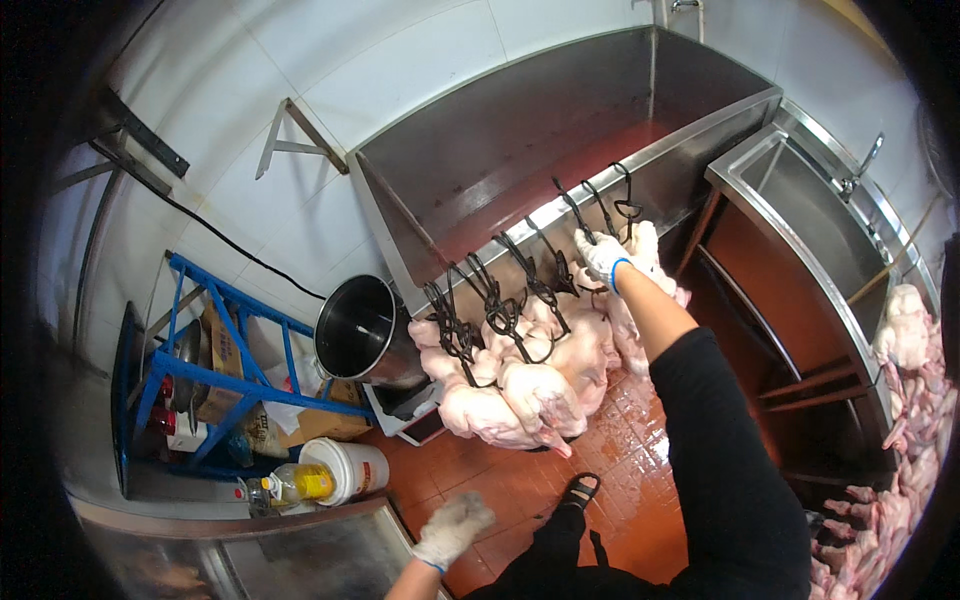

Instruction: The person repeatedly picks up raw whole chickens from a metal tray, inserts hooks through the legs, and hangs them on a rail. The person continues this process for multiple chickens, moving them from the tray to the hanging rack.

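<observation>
My right hand [602, 257], in a white glove with a blue cuff, grips the lower part of a dark metal hook [571, 202] at the front rim of a large stainless steel trough [480, 180]. Plucked poultry carcasses [517, 390] hang in a bunch from several such hooks along that rim. More hooks [619, 187] sit to the right of my hand, with pale carcasses [645, 247] below them. My left hand [456, 525], also gloved and blurred by motion, is low over the tiled floor, apart from the carcasses, with nothing visible in it.
A tall metal pot [356, 326] stands left of the carcasses, beside a blue metal rack [232, 382]. A white bucket [360, 469] and oil bottles [300, 482] are below it. On the right are a steel sink [817, 202] and piled carcasses [919, 427]. The floor [637, 442] looks wet.
</observation>
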Available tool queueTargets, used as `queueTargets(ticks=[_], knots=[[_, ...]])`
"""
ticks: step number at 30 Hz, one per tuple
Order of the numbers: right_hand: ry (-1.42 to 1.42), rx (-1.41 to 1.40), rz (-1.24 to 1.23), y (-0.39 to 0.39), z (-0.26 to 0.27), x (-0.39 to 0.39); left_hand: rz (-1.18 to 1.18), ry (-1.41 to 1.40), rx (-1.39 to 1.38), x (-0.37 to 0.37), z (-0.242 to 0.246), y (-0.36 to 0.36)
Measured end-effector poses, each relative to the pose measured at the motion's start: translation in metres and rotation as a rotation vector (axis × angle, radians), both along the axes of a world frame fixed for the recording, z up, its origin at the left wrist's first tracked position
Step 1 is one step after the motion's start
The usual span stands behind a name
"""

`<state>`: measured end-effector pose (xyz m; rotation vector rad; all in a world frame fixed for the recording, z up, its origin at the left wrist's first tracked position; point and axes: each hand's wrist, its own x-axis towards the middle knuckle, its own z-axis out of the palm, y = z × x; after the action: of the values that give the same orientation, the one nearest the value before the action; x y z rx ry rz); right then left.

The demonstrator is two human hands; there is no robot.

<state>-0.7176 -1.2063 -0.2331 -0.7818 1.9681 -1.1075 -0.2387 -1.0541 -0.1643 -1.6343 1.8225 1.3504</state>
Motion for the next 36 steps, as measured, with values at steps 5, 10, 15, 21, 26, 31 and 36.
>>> queueTargets(ticks=[5, 10, 15, 21, 26, 31, 36], knots=[[0.642, 0.254, 0.126, 0.003, -0.031, -0.009, -0.311, 0.007, 0.023, -0.017, -0.013, 0.009], [0.732, 0.247, 0.076, 0.063, 0.029, 0.001, -0.71, 0.268, -0.222, -0.054, -0.03, 0.004], [0.791, 0.012, -0.035, 0.162, 0.071, 0.033, -0.872, 0.712, -0.553, -0.13, -0.029, -0.001], [0.292, 0.286, -0.236, 0.421, 0.032, 0.138, -0.688, 0.712, -1.249, -0.276, 0.04, -0.082], [-0.144, 0.987, -0.519, 0.637, 0.023, 0.312, -0.855, 0.346, -1.201, -0.388, 0.068, -0.154], [-0.456, 1.198, -1.068, 0.767, 0.056, 0.497, -0.909, 0.398, -1.317, -0.412, -0.051, -0.084], [-0.481, 1.161, -1.287, 0.811, 0.063, 0.588, -0.861, 0.401, -1.277, -0.383, -0.134, -0.017]])
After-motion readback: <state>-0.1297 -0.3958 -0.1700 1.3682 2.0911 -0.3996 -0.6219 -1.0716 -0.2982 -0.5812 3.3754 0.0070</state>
